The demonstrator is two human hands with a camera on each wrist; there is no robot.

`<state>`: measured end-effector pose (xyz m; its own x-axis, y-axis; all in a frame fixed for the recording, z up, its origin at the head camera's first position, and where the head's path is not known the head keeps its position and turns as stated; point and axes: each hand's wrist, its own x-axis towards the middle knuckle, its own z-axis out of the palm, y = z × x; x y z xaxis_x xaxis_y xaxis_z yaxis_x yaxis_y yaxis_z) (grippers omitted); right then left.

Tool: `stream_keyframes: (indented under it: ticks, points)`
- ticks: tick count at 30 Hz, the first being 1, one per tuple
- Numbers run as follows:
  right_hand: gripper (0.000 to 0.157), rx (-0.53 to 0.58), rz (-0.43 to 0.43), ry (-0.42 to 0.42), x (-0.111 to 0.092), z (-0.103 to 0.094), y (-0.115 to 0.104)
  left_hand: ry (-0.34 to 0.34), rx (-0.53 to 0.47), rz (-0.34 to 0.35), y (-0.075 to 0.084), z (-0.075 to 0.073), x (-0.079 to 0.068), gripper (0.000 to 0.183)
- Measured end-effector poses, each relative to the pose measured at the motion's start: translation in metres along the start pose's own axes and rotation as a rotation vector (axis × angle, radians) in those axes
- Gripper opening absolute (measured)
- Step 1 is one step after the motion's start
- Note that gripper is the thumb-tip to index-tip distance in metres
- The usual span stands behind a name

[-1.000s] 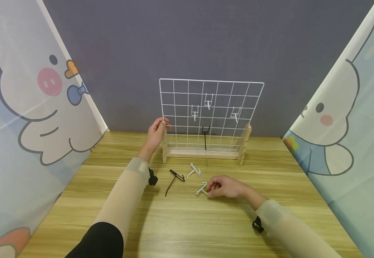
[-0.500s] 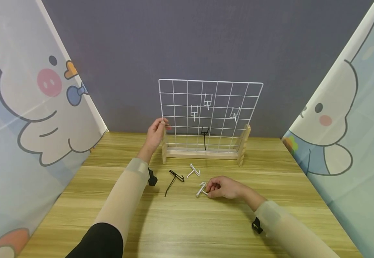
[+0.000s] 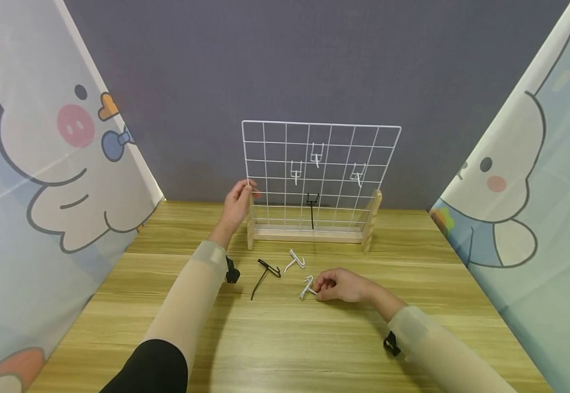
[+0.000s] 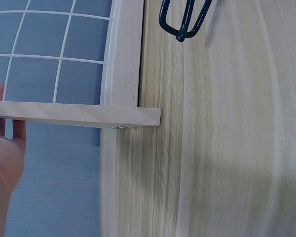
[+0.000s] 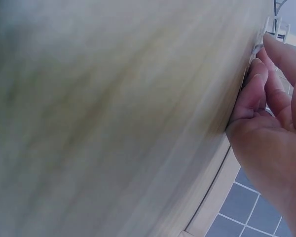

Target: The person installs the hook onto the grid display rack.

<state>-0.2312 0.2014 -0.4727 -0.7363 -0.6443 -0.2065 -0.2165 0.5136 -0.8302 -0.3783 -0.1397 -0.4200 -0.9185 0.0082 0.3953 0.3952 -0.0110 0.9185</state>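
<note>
A white wire grid panel [image 3: 321, 124] stands in a wooden base [image 3: 309, 236]. My left hand [image 3: 236, 204] grips the base's left upright [image 4: 74, 113] and the grid's side, thumb in front and fingers reaching behind. Low over the table, my right hand [image 3: 341, 285] pinches the stem of a white wire hook [image 3: 307, 289] between thumb and fingertips. That hook's far end points left, and the right wrist view shows it partly behind the fingertips. Another white hook [image 3: 295, 259] and a long black hook [image 3: 267, 267] lie on the table nearby.
Three white hooks hang on the grid: one upper middle [image 3: 317, 156], one left [image 3: 296, 173], one right [image 3: 357, 175]. Lower down hangs a black hook [image 3: 312, 214]. A grey wall [image 3: 191, 109] rises behind the wooden table [image 3: 285, 349], with printed cloths [image 3: 15, 218] at both sides.
The white hook in my right hand has tilted slightly, its end shifting a little to the right. My left hand has stayed on the upright.
</note>
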Motion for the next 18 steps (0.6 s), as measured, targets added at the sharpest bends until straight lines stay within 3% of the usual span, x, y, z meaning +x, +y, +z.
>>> stream_keyframes:
  ticks: [18]
  points:
    - [0.007, -0.022, 0.013, 0.022, 0.0013, 0.0005, 0.0004, -0.004, -0.010, 0.000, 0.0000, 0.0001, 0.0002, 0.040]
